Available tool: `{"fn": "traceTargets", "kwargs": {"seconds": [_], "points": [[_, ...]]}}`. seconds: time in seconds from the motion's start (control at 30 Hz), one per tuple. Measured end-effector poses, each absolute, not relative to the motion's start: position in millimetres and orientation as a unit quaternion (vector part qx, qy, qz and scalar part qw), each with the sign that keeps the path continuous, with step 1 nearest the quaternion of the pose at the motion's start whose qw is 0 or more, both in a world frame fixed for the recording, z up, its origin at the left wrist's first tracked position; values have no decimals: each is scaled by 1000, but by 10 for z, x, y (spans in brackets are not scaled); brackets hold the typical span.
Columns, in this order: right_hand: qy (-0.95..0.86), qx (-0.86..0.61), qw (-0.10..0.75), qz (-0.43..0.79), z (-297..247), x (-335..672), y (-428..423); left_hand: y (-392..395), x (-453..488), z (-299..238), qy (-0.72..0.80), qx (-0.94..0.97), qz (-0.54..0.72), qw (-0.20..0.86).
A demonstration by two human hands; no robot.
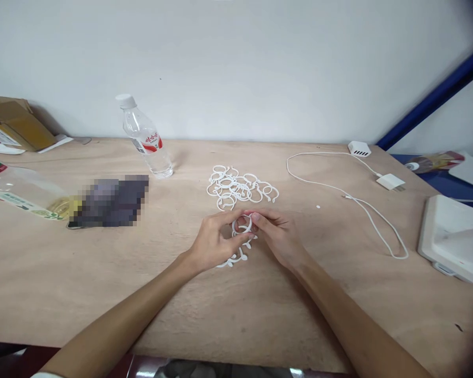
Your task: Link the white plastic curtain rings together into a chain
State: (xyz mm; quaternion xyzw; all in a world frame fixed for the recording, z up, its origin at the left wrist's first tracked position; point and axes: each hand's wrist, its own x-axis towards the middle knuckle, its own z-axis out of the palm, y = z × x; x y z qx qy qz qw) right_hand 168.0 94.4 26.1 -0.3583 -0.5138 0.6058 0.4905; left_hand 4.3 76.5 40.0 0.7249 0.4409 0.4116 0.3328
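Note:
Both of my hands meet near the middle of the wooden table. Between them is a white plastic ring (250, 226) with an open centre, which looks like a curtain ring. My left hand (213, 244) grips its left side, thumb below and fingers above. At its upper right edge, my right hand (278, 236) is closed in a pinch; its fingertips partly hide the ring there. Several more white rings (242, 258) with small round tabs lie under and just below my hands, partly covered. Beyond my fingertips is a loose heap of similar white rings (242, 194).
A clear water bottle (150, 142) stands at the back left. Nearer are a dark blurred item (122, 202) and a large bottle (23, 189). A cardboard box (23, 123) sits far left. Rightward lie a white cable (319, 182), plug (390, 181), charger block (359, 149) and white device (453, 236).

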Motion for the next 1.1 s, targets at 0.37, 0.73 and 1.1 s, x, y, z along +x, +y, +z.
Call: {"fn": "traceTargets", "kwargs": {"seconds": [0.37,0.73,1.1], "points": [[-560,-385,494,542,289,1684,926,781,-27,493,444,738,342,376],[-736,-435,343,389,235,1681,920,1187,-533,179,495,800,307,146],[-771,-452,299,335,209,1656,921,1134,-398,221,497,750,424,107]]}}
